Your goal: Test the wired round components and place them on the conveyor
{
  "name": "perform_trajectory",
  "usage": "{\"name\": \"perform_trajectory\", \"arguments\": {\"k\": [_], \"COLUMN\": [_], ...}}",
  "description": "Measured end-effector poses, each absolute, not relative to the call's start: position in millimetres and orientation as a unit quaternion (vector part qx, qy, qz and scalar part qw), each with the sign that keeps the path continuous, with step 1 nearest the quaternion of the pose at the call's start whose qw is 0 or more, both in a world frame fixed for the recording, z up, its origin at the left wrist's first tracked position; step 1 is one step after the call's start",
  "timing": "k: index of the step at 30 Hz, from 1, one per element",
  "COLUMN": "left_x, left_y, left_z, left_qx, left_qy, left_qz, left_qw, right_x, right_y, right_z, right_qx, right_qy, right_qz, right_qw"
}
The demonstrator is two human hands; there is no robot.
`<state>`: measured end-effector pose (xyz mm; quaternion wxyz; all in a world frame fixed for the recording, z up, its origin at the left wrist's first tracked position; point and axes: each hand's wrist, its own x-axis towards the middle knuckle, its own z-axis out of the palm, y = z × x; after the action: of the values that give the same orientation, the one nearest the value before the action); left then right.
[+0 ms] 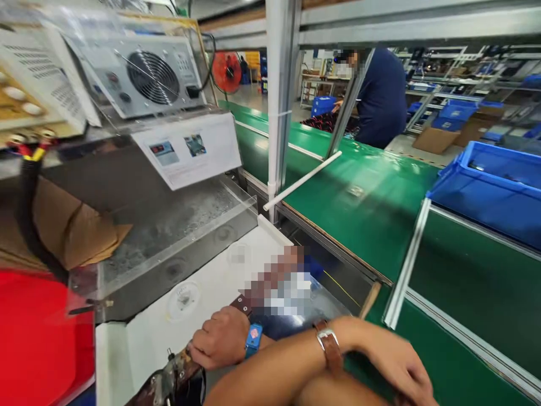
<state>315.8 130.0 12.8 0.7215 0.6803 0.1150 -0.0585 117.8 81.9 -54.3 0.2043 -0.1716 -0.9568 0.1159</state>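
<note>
My arms cross low in the view. My right hand, with a blue wrist strap, is closed round the brown handle of a metal tool at the front edge of a white work surface. My left forearm, wearing a brown-strapped watch, lies over it and reaches right. My left hand hangs loose by the green conveyor's near edge, its fingers relaxed, and holds nothing that I can see.
A clear acrylic guard and a grey fan unit stand at the left, with a red panel below. The green conveyor belt runs right, blue bins beside it. A person in dark blue works beyond. A wooden handle leans nearby.
</note>
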Motion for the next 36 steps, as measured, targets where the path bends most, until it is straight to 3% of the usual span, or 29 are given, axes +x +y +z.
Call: {"name": "perform_trajectory", "arguments": {"k": [3,9,14,29,36], "left_x": [311.5,282.5,278.9,262.2,257.5], "left_y": [148.9,175.6,182.0,209.4,210.4], "left_z": [14.7,20.3,22.8,12.8,11.5], "left_qx": [0.684,0.553,0.444,0.093,0.059], "left_qy": [0.126,0.207,0.218,0.212,0.221], "left_qz": [-0.067,0.215,0.342,0.562,0.585], "left_qw": [0.715,0.778,0.799,0.794,0.778], "right_x": [116.3,111.2,109.4,108.8,111.5], "right_y": [80.2,74.5,73.6,72.3,72.5], "right_z": [-56.1,-64.2,-68.5,-72.9,-69.4], "right_qx": [-0.193,-0.209,-0.219,-0.215,-0.207], "right_qy": [-0.957,-0.948,-0.941,-0.914,-0.915], "right_qz": [0.116,0.113,0.106,0.091,0.088], "right_qw": [0.182,0.213,0.235,0.333,0.334]}}
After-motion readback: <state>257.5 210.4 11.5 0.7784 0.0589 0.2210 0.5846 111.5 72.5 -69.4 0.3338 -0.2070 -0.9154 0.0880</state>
